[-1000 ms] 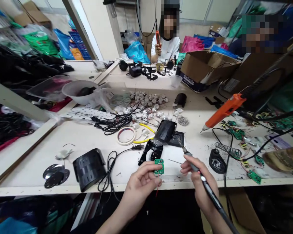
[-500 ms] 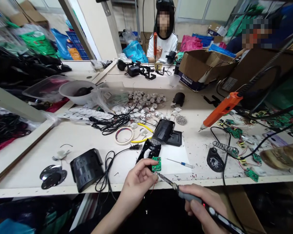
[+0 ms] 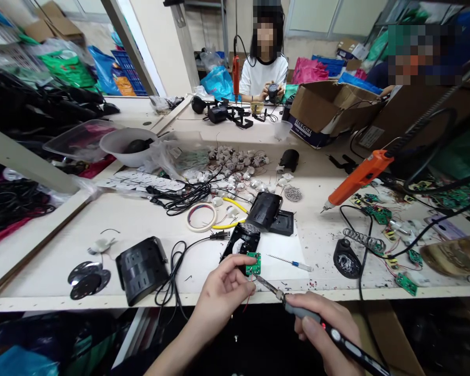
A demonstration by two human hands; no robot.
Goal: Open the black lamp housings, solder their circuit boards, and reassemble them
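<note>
Left hand (image 3: 223,292) and right hand (image 3: 325,329) bare, no sleeves, no rings.

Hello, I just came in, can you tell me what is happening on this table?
A person at a cluttered workbench holds a small green circuit board in the left hand. The right hand grips a soldering iron whose tip reaches the board's lower edge. A black housing lies just behind the board, a small screwdriver to its right. Across the bench, another person handles a small black part.
</note>
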